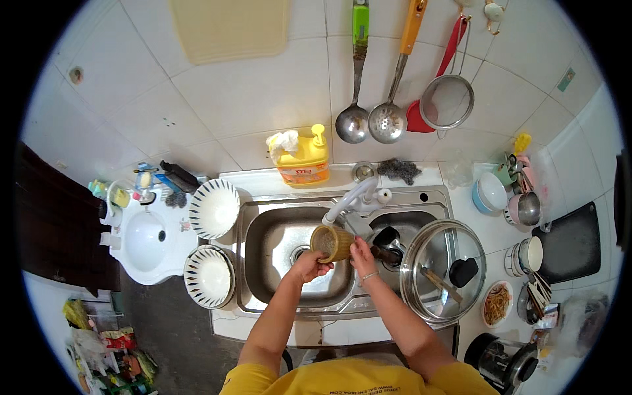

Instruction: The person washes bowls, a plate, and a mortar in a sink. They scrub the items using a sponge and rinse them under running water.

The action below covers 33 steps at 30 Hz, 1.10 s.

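Note:
A yellow-brown ribbed cup [342, 244] is tilted beneath the white faucet [356, 199], its mouth turned toward the left basin. My left hand [311, 265] grips it at the rim on the near left side, thumb at the opening. At the cup's right end, my right hand [362, 257] closes round the base; its fingertips are partly hidden. Something pale and glassy, perhaps water, shows inside the cup. Below lies the steel left basin [270, 263] with its drain. In the right basin, just beyond my right hand, rests a dark-handled utensil [386, 238].
A large glass-lidded pan [442, 270] covers part of the right basin. Striped white bowls [214, 209] stand left of the sink, and a yellow pump bottle [304, 161] behind it. Ladles [353, 124] and a strainer [447, 102] hang on the wall. A plate of food [497, 304] sits at right.

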Motion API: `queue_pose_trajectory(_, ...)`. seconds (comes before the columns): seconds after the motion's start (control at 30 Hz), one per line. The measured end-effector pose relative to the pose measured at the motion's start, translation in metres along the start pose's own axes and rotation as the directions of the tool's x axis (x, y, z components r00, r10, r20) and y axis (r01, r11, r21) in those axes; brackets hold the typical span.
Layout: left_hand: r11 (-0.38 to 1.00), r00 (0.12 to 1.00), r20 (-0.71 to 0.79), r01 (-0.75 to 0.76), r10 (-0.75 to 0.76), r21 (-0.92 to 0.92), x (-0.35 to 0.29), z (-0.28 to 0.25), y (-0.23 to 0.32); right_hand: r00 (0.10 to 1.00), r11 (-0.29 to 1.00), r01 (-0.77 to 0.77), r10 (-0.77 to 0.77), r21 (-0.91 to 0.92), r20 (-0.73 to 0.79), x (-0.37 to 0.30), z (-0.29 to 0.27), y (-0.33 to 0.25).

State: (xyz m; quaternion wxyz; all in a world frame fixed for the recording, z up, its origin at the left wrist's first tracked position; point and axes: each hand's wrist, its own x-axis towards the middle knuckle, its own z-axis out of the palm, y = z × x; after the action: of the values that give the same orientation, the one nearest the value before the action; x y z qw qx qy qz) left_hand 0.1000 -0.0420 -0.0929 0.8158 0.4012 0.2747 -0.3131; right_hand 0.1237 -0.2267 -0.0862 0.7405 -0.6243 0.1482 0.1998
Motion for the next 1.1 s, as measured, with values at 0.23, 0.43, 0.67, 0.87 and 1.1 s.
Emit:
queue_pose_trajectory(0.23,0.843,0.942,-0.141,-0.198,0.305,0.499,-0.074,0.081,0.029,0.673,0.556,-0.649,0.101,0.519,0.733,0.027,0.009,-0.028)
queue_pose_trajectory(0.43,0.788,0.884,-0.237,-0.203,0.403,0.581,-0.086,0.079,0.036,0.631,0.463,-0.687,-0.001,0.56,0.775,0.031,0.037,-0.014)
queue_pose_trajectory(0.67,-0.298,0.177,0.308,-0.081,0.935,0.951,-0.091,0.101,0.033,0.774,0.552,-0.634,0.455,0.542,0.441,0.017,0.038,-0.062)
queue_pose_trajectory(0.87,0.471,0.508,-0.154,-0.586,0.847,0.659,-0.034,0.072,-0.002,0.981,0.895,-0.191,0.192,0.402,0.039,0.035,0.036,-0.033)
queue_pose_trajectory(1.1,0.664,0.882,-0.178,-0.449,0.436,-0.598,-0.017,0.05,0.012,0.987,0.974,-0.126,0.104,0.188,0.121,0.012,0.019,-0.061)
